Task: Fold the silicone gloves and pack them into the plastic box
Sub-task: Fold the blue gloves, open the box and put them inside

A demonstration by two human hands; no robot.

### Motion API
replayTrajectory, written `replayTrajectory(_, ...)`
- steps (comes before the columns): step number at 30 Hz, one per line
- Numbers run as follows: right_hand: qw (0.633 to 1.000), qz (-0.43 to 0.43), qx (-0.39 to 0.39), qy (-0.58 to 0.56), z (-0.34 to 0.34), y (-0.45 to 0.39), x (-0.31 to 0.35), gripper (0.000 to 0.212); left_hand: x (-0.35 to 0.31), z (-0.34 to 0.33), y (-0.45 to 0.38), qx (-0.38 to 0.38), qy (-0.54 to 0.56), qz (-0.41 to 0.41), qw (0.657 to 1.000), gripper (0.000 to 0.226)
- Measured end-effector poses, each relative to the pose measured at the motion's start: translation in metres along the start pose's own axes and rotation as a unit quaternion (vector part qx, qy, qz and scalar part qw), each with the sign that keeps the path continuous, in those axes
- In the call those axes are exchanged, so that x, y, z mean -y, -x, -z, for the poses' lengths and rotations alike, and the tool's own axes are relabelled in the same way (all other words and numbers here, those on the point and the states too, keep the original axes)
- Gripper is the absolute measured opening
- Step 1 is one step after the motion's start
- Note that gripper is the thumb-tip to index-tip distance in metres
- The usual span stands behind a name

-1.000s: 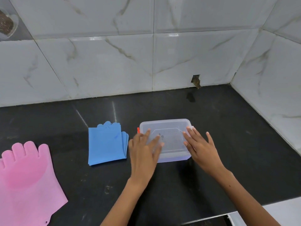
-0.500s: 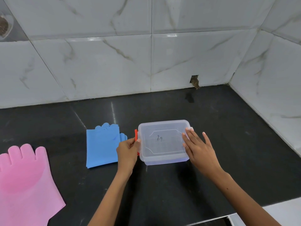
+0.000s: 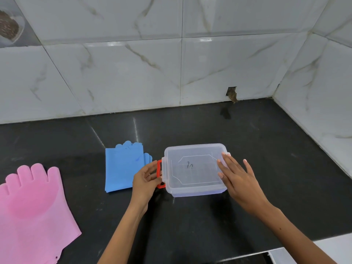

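A clear plastic box (image 3: 194, 169) with its lid on sits in the middle of the black counter. My left hand (image 3: 145, 181) pinches the orange clip (image 3: 159, 173) on the box's left side. My right hand (image 3: 237, 175) lies flat with straight fingers on the right part of the lid. A folded blue silicone glove (image 3: 122, 167) rests just left of the box, behind my left hand. A pink silicone glove (image 3: 32, 212) lies unfolded and flat at the far left.
The black counter (image 3: 190, 221) meets white marble-tiled walls (image 3: 133, 73) at the back and right. A small hole (image 3: 231, 92) shows in the back wall. The counter's front edge (image 3: 285, 246) runs along the lower right.
My left hand left the lid, moved to the box's left side and took hold of the orange clip, which now swings outward. My right hand stayed on the lid.
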State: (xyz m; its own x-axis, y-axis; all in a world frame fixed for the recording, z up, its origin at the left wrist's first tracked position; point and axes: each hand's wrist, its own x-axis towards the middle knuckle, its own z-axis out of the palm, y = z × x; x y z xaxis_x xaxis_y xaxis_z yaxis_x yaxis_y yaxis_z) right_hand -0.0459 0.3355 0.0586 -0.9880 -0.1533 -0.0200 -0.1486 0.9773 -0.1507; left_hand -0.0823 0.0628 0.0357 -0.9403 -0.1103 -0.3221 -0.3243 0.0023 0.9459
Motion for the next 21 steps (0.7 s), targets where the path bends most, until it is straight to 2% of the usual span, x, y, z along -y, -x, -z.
replayTrajectory(3, 0.996, 0.044, 0.048, -0.064, 0.008, -0.005, -0.014, 0.079, 0.006, 0.002, 0.005, 0.028, -0.011, -0.011, 1.0, 0.04)
replayTrajectory(7, 0.983, 0.124, 0.104, -0.087, 0.023, -0.03, -0.029, 0.113, 0.009, 0.003, 0.007, 0.04, 0.005, 0.002, 0.999, 0.038)
replayTrajectory(10, 0.978, 0.153, 0.128, -0.062, 0.027, -0.048, -0.034, 0.123, 0.011, 0.002, 0.008, 0.049, 0.014, 0.008, 0.999, 0.038)
replayTrajectory(13, 0.976, 0.155, 0.141, -0.055, 0.028, -0.055, -0.035, 0.122, 0.012, 0.0, 0.009, 0.052, 0.021, 0.008, 0.998, 0.037)
replayTrajectory(17, 0.982, 0.15, 0.1, -0.061, 0.029, -0.054, -0.034, 0.111, 0.015, -0.005, 0.009, 0.04, 0.021, 0.01, 0.999, 0.034)
replayTrajectory(21, 0.981, 0.154, 0.107, -0.049, 0.026, -0.052, -0.034, 0.111, 0.018, -0.008, 0.01, 0.035, 0.024, 0.003, 0.999, 0.033)
